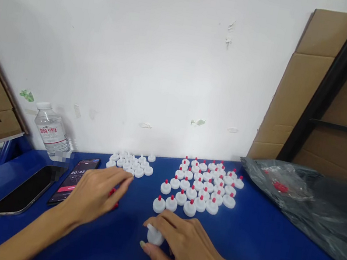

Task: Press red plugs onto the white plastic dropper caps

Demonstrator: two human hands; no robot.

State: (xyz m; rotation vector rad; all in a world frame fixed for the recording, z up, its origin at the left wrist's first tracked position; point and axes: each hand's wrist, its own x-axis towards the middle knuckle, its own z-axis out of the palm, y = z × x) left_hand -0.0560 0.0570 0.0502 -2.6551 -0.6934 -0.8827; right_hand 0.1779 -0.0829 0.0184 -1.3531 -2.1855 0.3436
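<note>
Clock read from the white cap in the right hand, with 12 toward the wall.

Right hand [183,242]: thumb and index finger were closed around one white cap [155,236], just above or on the blue table [114,244]; contact underneath could not be made out. The grip came from the sides, probably so the spout would stay exposed. No red showed on that spout.

Left hand [99,186]: at 10 o'clock, over or just beside a few red pieces [116,204]. Fingers were bent and drawn together, thumb close to the index finger; I could not tell whether anything was pinched there. The pieces, partly hidden, perhaps lay there to be within easy reach.

Bare white caps [131,163] sat bunched at 11 o'clock near the wall. Red-tipped caps [203,188] spread in loose rows from 12 to 2. The strip of table between the groups presumably served to keep the two sorts from mixing; standing on their broad bases likely made them steady.

Orientation: the held cap's spout pointed to about 10 o'clock, its long axis, taken through the spout, leaning away from vertical. The red-tipped caps stood upright, axes vertical, tips up.

Outlying: lit phone [82,168] at 10, timer showing; dark phone [21,191] at 9; grey bag [306,210] between 2 and 3.
</note>
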